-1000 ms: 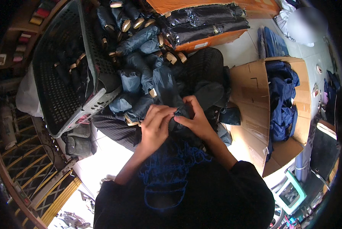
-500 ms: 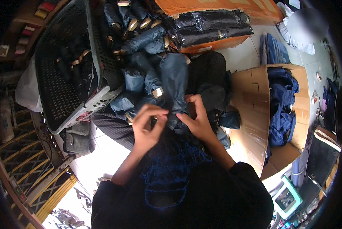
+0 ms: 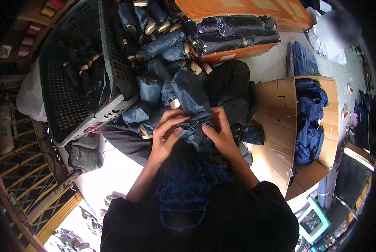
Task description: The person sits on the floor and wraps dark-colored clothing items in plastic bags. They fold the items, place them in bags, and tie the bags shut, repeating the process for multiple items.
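A dark blue-grey fabric bundle, long and smooth, lies across my lap, its near end crumpled between my hands. With thumb and fingers closed on the bundle's right edge, my right hand grips the crumpled cloth. On the other side my left hand curves its fingers against the same cloth, thumb close to the fingertips. Whatever is inside the bundle is hidden. Beyond it lie several similar rolled bundles, some with tan, rounded end pieces showing.
At the left stands a black perforated plastic basket with dark bundles in it. A cardboard box holding navy cloth is at the right. Black plastic-wrapped packs sit at the back beside orange packaging. A teal stool stands lower right.
The bundle's far end has tilted left and its near end has bunched up. My left hand has moved in against the cloth; my right hand has shifted slightly right.
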Motion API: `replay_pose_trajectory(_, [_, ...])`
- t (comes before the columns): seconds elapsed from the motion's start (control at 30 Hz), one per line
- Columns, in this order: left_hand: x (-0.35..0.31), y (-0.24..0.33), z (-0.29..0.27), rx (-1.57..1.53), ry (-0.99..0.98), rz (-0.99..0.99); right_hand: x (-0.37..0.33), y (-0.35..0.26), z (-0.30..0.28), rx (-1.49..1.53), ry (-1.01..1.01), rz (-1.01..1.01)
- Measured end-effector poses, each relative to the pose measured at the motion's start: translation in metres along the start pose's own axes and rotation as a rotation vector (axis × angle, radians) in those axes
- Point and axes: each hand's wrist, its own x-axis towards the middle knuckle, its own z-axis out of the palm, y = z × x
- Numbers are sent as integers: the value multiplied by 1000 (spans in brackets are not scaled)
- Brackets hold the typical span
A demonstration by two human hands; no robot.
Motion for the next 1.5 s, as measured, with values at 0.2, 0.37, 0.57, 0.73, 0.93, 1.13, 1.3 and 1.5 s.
replay_pose_trajectory(0.2, [-6, -2, 11, 237, 210, 213, -1, 4, 2, 106, 1, 24])
replay_pose_trajectory(0.37, [-9, 8, 20, 455, 308, 505, -2, 0, 4, 29, 11, -2])
replay_pose_trajectory(0.57, [1, 28, 8, 522, 61, 264, 0, 9, 2, -30, 2, -92])
replay_pose_trajectory(0.73, [-12, 12, 15, 684, 8, 562, 0, 16, 0, -86, 75, -75])
replay_pose_trajectory(0.93, [-22, 3, 31, 411, 337, 281, 7, 5, -4, 158, 132, 116])
replay_pose_trajectory(1.13, [1, -5, -25, 506, 219, -225, -6, 18, -31, 595, -270, 429])
replay_pose_trajectory(1.3, [-7, 22, -13, 863, 198, 129, -4, -1, -20, 62, -286, 233])
replay_pose_trajectory(1.5, [7, 32, 5, 480, -71, 104, -2, -33, -9, -392, -328, 33])
